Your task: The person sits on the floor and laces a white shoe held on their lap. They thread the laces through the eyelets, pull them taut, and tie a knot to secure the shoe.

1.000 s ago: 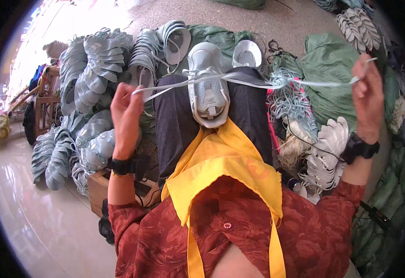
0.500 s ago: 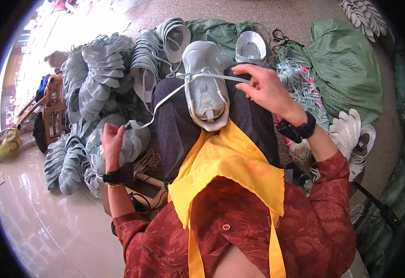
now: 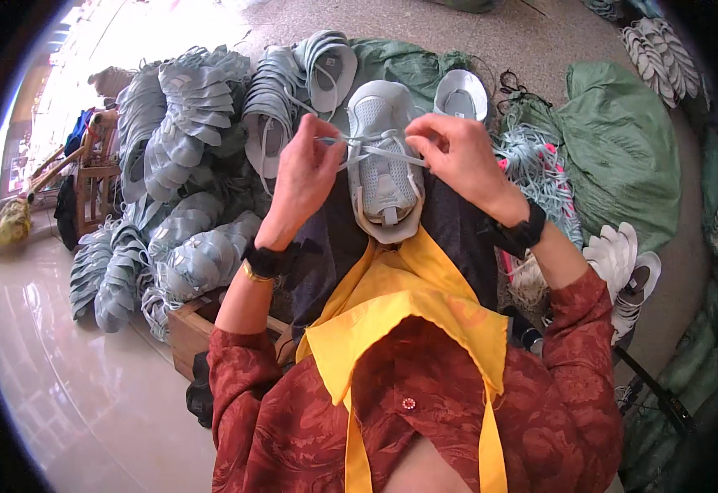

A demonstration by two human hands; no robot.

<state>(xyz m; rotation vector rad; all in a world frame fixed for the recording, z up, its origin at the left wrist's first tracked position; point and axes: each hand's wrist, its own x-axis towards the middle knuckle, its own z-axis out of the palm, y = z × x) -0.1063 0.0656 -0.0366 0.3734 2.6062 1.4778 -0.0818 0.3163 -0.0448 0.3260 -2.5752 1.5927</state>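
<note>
Pale lace (image 3: 383, 152) crosses a mesh shoe (image 3: 387, 182) at the lap's (image 3: 457, 234) far edge; left hand (image 3: 303, 171) and right hand (image 3: 464, 162) grip it, fingers (image 3: 433, 123) partly hidden.

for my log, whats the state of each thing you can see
Shoe: on the lap, toe outward
Lace: drawn across the shoe
Left hand: pinching the lace
Right hand: fingers bent, at the lace
Pale-blue laces: tangled
Pale shoe uppers: nested
Green sack: creased
Yellow apron: worn

Glossy tiles (image 3: 71, 386) (streaked with light), speckled floor (image 3: 498, 41) beyond.
</note>
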